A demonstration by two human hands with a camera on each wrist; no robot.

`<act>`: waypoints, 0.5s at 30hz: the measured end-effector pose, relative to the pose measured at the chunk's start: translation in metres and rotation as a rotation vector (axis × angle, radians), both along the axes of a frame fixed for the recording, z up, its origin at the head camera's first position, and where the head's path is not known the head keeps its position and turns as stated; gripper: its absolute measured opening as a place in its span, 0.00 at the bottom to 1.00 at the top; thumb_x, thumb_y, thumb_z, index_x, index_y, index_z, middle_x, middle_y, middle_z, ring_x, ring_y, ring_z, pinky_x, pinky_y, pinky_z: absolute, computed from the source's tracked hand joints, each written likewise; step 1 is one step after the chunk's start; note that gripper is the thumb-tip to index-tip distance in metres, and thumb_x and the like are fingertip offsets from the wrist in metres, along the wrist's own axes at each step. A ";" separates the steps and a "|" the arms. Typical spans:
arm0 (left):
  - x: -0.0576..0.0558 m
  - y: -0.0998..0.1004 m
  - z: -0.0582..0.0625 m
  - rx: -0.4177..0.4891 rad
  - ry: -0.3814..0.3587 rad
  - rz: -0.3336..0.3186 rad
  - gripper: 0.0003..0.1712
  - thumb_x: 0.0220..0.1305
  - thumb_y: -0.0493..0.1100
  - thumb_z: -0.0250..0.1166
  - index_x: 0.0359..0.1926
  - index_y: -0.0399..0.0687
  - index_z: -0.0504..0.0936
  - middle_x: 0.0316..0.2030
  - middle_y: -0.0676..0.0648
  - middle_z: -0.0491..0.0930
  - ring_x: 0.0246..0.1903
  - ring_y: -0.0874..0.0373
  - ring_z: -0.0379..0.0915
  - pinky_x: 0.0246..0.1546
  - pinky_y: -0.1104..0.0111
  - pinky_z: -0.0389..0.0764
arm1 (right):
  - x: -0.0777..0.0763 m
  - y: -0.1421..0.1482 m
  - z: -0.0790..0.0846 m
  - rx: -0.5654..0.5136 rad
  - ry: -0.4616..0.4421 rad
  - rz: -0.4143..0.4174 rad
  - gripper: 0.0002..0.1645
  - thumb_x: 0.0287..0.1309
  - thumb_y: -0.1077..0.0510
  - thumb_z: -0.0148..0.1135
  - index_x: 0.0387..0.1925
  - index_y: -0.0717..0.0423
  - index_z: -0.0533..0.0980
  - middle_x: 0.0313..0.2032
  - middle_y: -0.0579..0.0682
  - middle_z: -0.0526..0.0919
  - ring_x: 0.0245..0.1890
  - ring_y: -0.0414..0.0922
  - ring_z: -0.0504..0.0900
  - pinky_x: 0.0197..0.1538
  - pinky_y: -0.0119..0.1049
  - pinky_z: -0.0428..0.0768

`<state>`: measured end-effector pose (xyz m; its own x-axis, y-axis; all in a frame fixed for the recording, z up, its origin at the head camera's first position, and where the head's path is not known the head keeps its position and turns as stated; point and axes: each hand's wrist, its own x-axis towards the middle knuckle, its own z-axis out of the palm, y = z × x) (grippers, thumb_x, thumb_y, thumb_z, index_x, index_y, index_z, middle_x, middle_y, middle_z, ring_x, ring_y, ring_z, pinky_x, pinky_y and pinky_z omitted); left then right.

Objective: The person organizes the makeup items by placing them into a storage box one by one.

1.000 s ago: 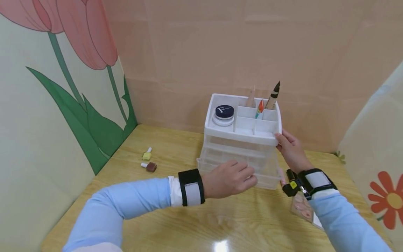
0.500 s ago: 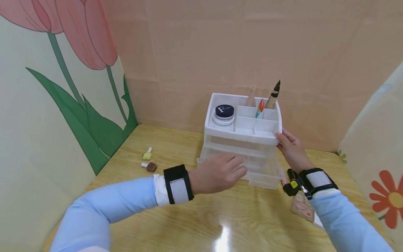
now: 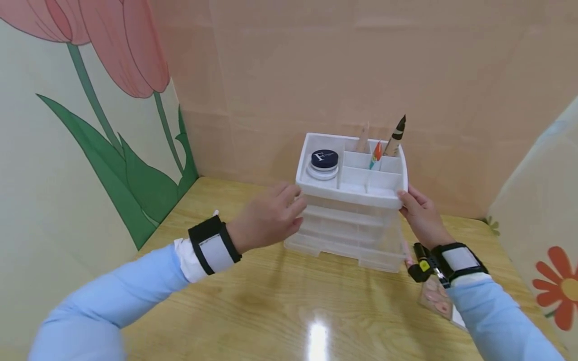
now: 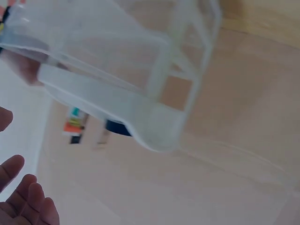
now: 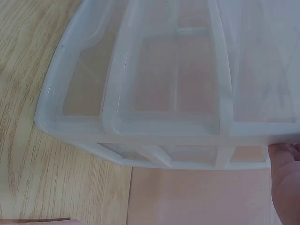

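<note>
A white plastic drawer organizer (image 3: 347, 220) with clear drawers stands on the table. My right hand (image 3: 422, 215) grips the right front corner of its top tray (image 3: 352, 196), thumb in front; part of that hand (image 5: 287, 183) shows in the right wrist view. My left hand (image 3: 268, 215) is in the air by the tray's left front corner, loosely bent and holding nothing. In the left wrist view its fingers (image 4: 35, 199) are apart from the organizer. In the tray lie a dark-lidded round jar (image 3: 324, 159), a black-tipped pencil-shaped item (image 3: 395, 136) and an orange-tipped one (image 3: 376, 154).
A makeup palette (image 3: 437, 298) lies on the table (image 3: 253, 306), partly under my right forearm. Beside the organizer's right side is a pink item (image 3: 408, 254). A white cap (image 3: 215, 212) peeks out behind my left wrist. A peach backdrop (image 3: 271, 75) closes the rear.
My left hand has moved left and up, from before the drawers to beside the tray's left corner. It now hides the two nail polish bottles. My right hand keeps its grip.
</note>
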<state>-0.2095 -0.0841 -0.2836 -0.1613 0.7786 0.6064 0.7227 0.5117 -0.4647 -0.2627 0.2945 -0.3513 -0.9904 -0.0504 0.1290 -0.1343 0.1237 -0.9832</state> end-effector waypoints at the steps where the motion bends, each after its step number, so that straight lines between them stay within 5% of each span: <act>1: -0.003 -0.005 0.000 0.015 -0.005 0.010 0.14 0.56 0.43 0.68 0.39 0.38 0.78 0.36 0.43 0.75 0.35 0.51 0.70 0.35 0.67 0.75 | 0.000 0.000 0.000 0.009 -0.006 -0.002 0.38 0.70 0.40 0.49 0.75 0.41 0.51 0.75 0.51 0.50 0.68 0.49 0.59 0.65 0.38 0.60; 15: -0.047 -0.081 -0.027 0.064 -0.183 0.197 0.18 0.53 0.43 0.71 0.38 0.35 0.76 0.33 0.41 0.71 0.29 0.50 0.67 0.29 0.64 0.74 | 0.000 -0.005 -0.003 -0.080 0.058 0.012 0.39 0.70 0.45 0.52 0.75 0.51 0.52 0.73 0.55 0.53 0.60 0.41 0.67 0.57 0.25 0.70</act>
